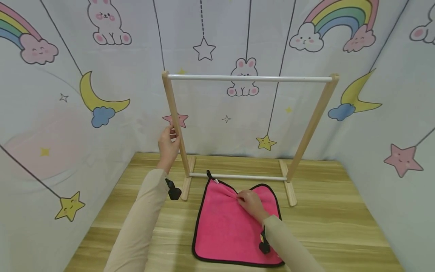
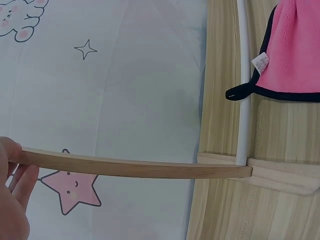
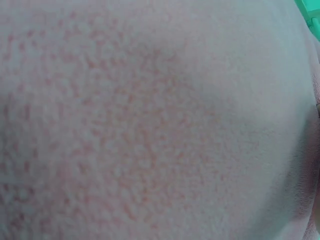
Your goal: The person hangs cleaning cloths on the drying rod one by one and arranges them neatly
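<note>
Pink towel [image 1: 231,223] on wooden tabletop [image 1: 333,226]

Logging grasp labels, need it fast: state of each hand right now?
Left hand: holds the rack's left wooden post, fingers curled round it.
Right hand: pinches the pink towel near its top edge, cloth bunched.

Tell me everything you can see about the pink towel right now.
The pink towel is a roughly square, fluffy cloth edged in black trim, with a black hanging loop and a small white label at its far left corner. It lies mostly flat on the wooden table, just in front of the rack's lower white bar. The right hand pinches it near the far edge, gathering the cloth into folds there. The right wrist view shows only blurred fabric.
</note>
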A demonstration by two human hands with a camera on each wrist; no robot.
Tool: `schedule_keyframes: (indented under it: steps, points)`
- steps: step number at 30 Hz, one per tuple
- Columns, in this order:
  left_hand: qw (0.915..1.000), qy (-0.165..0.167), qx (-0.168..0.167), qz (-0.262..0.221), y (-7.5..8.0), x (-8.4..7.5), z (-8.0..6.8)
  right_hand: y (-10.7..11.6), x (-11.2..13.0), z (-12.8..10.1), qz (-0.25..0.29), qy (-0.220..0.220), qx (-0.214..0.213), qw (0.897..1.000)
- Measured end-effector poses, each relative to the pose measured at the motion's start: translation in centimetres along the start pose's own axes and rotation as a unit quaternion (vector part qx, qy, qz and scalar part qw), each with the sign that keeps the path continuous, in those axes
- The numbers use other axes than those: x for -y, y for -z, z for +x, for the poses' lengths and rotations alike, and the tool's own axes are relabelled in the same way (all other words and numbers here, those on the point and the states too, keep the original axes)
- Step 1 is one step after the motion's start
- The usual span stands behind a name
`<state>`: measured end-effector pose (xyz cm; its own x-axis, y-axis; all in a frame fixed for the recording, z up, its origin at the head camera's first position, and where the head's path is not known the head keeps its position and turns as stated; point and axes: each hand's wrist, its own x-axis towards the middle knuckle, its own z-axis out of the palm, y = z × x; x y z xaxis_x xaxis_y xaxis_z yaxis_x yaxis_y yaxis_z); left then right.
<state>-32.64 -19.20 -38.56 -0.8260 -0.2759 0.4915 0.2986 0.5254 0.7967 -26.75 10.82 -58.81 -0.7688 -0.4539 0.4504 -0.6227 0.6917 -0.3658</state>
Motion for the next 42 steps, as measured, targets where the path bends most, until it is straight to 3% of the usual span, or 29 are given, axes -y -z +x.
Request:
schedule_keyframes:
  steps: [10, 19, 28, 42]
  points:
    - [0.9999, 0.002, 0.01, 0.008, 0.0, -0.1, -0.1, 2.5, 0.7, 0.9, 0.031, 0.03, -0.031, 0.999]
    - [0.9999, 0.008, 0.007, 0.003, 0.1, -0.2, -0.1, 6.0, 2.1, 2.9, 0.041, 0.11, -0.069, 0.991]
    - [0.9999, 0.009, 0.006, 0.007, 0.0, -0.5, -0.2, 9.3, 3.7, 4.2, 0.05, 0.126, -0.065, 0.989]
    - [1.0, -0.003, -0.001, 0.007, 0.0, -0.4, -0.2, 15.2, 5.9, 7.0, 0.066, 0.173, -0.102, 0.977]
